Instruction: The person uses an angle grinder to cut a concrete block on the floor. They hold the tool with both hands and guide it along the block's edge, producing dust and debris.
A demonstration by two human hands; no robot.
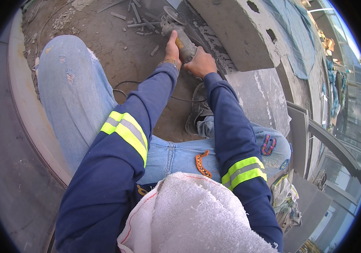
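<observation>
Both my arms reach forward to an angle grinder (183, 44) with a grey and yellow body. My left hand (172, 49) is wrapped round the left side of its body, behind the grinder's head. The rear of the body is in the grip of my right hand (202, 63). At the far end, the round disc (175, 15) is beside a dark, scraped edge strip (201, 31); whether they touch, I cannot tell. A dark cord (180, 99) loops over the ground below my hands.
A thick concrete block (235, 33) with holes stands to the right, partly under blue cloth (296, 36). Broken strips (136, 12) and rubble litter the dusty ground (100, 31). A grey slab (260, 97) is by my right forearm. A white towel (189, 211) hangs before me.
</observation>
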